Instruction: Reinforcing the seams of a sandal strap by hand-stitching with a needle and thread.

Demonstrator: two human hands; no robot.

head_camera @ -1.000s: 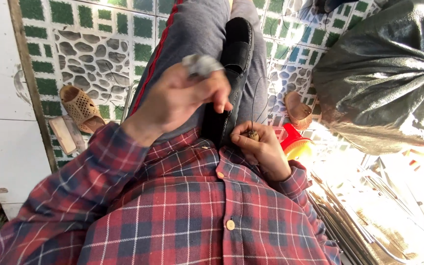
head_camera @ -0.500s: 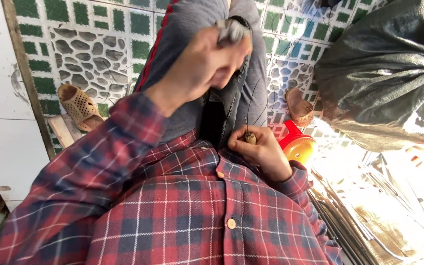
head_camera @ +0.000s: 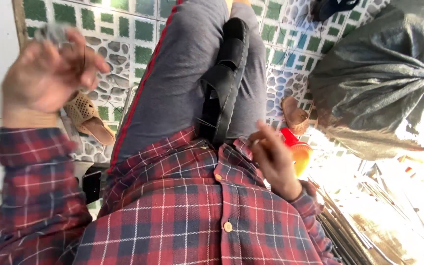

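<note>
A black sandal [head_camera: 224, 83] lies along my lap on grey trousers with a red side stripe [head_camera: 172, 73]. My left hand [head_camera: 45, 78] is raised at the left, away from the sandal. Its fingers are closed on a small grey object [head_camera: 55, 32], which is blurred, and a thin dark thread [head_camera: 84, 54] hangs by it. My right hand [head_camera: 273, 159] rests low against my red plaid shirt [head_camera: 182, 216], just right of the sandal's near end. Its fingertips pinch something small and pale that I cannot make out.
The floor has green and pebble-pattern tiles [head_camera: 143, 29]. A tan sandal [head_camera: 87, 118] lies left of my leg and another [head_camera: 293, 115] to the right. A large grey tied sack [head_camera: 379, 78] fills the upper right, with a red-orange container [head_camera: 298, 152] beside my right hand.
My left hand has swung from above the sandal on my lap up and out to the left, carrying the grey object. My right hand has stayed by the shirt.
</note>
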